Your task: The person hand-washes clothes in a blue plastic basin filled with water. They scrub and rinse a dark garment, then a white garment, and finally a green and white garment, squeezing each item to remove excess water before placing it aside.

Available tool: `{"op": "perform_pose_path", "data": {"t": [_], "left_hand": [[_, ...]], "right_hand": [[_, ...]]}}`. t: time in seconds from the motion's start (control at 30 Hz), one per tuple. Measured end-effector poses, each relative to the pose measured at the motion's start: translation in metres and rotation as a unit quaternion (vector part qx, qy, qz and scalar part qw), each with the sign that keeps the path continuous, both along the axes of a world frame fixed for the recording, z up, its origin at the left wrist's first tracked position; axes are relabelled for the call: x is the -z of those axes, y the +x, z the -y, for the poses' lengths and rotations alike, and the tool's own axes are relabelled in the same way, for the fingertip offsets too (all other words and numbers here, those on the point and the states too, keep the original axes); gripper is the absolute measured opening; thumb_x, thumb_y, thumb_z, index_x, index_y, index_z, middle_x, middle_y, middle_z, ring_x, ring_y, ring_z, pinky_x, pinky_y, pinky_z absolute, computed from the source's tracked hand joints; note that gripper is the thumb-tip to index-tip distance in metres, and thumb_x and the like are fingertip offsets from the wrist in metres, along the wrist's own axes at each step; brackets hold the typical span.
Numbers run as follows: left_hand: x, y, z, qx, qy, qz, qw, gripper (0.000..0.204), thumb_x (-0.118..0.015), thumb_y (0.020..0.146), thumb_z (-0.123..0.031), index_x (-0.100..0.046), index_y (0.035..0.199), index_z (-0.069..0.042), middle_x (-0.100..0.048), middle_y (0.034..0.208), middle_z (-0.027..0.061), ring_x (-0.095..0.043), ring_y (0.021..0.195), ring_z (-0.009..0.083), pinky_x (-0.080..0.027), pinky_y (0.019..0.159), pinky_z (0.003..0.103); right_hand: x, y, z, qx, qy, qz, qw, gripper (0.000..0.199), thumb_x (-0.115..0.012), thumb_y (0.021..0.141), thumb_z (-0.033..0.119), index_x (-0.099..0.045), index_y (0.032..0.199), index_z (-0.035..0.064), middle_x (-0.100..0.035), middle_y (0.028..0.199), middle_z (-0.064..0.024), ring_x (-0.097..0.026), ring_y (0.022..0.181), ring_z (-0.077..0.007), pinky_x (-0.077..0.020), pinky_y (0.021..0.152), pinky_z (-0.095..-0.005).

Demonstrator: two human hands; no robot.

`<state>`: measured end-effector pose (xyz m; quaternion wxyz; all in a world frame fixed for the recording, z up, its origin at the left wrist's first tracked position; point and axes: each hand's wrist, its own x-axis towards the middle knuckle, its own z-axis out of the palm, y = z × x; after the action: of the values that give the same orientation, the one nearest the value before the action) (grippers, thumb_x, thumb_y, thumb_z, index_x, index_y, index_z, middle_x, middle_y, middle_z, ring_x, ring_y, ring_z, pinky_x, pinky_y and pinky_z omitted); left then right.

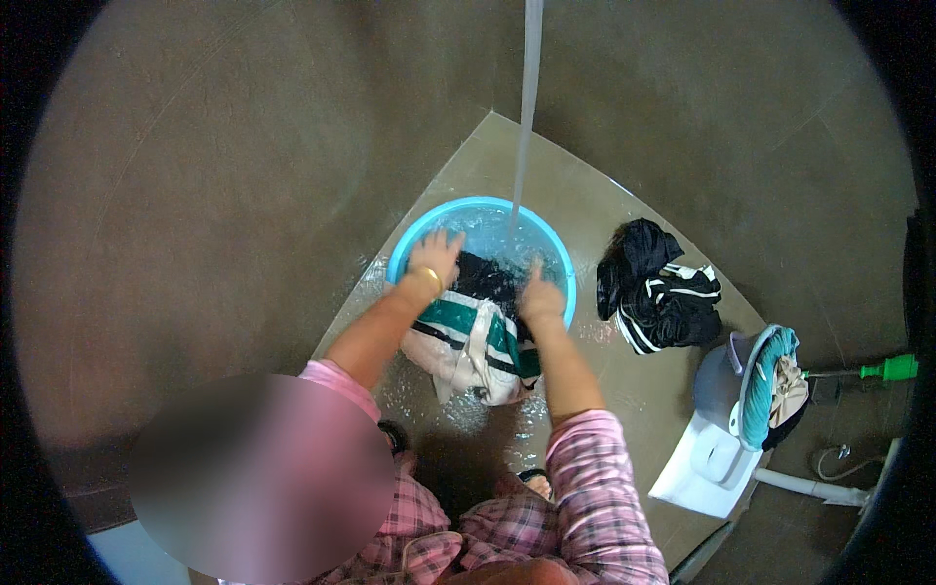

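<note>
Garment [475, 346], white with green and dark stripes, hangs over the near rim of the blue basin [409, 249] and spills onto the wet floor [595, 210] in front of it, while its dark part lies inside the basin in the water. From my feed I see the left hand [434, 255] resting on the basin's left side at the rim, palm down, fingers spread a little and touching the water and the dark cloth; a gold bangle [432, 279] sits on that wrist. The right hand [539, 297] presses down on the cloth at the basin's near right edge; its fingers look held together, though I cannot tell whether they pinch the fabric (the back of the hand hides them). A thin stream of water [527, 107] falls from above into the far side of the basin. Both forearms come up from pink plaid sleeves [595, 468] at the lower edge. To the right of the basin, well apart from it, a heap of black clothes with white stripes [658, 288] lies on the floor. Further right stands a tilted white and teal tub holding more laundry [765, 390], beside a green hose nozzle [889, 369]
</note>
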<state>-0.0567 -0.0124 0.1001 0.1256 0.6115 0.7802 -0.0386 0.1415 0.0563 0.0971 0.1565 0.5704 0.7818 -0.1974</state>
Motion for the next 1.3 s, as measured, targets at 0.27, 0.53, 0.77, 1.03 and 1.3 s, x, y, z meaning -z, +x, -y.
{"op": "perform_pose_path", "data": {"t": [0.27,0.53,0.77,1.03,1.3], "left_hand": [[0.085,0.016,0.028,0.163,-0.065,-0.159,0.972,0.054,-0.04,0.092,-0.027,-0.025,0.144,-0.03,-0.002,0.155,0.0075,-0.004,0.142,0.0322,0.0,0.107,0.066],[0.02,0.035,0.002,-0.356,0.036,0.679,0.64,0.098,-0.078,0.066,-0.019,-0.019,0.144,-0.01,-0.047,0.13,0.0141,-0.054,0.108,0.0291,-0.046,0.091,0.038],[-0.059,0.115,0.052,0.045,0.138,0.51,0.848,0.065,-0.071,0.074,-0.027,-0.046,0.132,-0.013,-0.054,0.129,0.0118,-0.058,0.109,0.0251,-0.045,0.092,0.034],[-0.058,0.12,0.001,0.047,0.329,0.311,0.891,0.029,-0.064,0.079,-0.038,-0.064,0.068,-0.012,-0.061,0.07,0.0093,-0.062,0.066,0.0313,-0.049,0.06,0.042],[0.039,-0.026,-0.025,-0.171,0.282,0.342,0.88,0.048,-0.059,0.086,-0.026,-0.04,0.128,-0.01,-0.056,0.116,0.0223,-0.055,0.105,0.0391,-0.044,0.087,0.044]], "right_hand": [[0.054,-0.02,0.038,-0.175,0.002,0.089,0.981,0.064,-0.052,0.088,0.026,-0.024,0.145,0.028,-0.014,0.153,-0.0095,-0.011,0.141,-0.0307,-0.0196,0.112,-0.0453],[0.051,0.002,0.023,0.464,-0.429,-0.651,0.421,0.075,-0.053,0.08,0.061,-0.044,0.132,0.0078,-0.05,0.13,-0.0146,-0.043,0.121,-0.0345,-0.0304,0.104,-0.0505],[-0.008,-0.009,0.033,0.417,-0.483,-0.677,0.366,0.073,-0.053,0.074,0.073,-0.057,0.107,0.0078,-0.062,0.1,-0.014,-0.058,0.091,-0.0318,-0.048,0.082,-0.0457],[0.012,-0.03,0.029,0.401,-0.511,-0.724,0.232,0.054,-0.045,0.089,0.057,-0.06,0.103,0.0069,-0.064,0.098,-0.0106,-0.061,0.089,-0.0267,-0.0487,0.084,-0.0428],[-0.03,-0.014,0.004,0.329,-0.141,-0.666,0.655,0.04,-0.051,0.092,0.029,-0.051,0.123,0.0042,-0.059,0.114,-0.013,-0.054,0.106,-0.0249,-0.0404,0.094,-0.0371]]}}
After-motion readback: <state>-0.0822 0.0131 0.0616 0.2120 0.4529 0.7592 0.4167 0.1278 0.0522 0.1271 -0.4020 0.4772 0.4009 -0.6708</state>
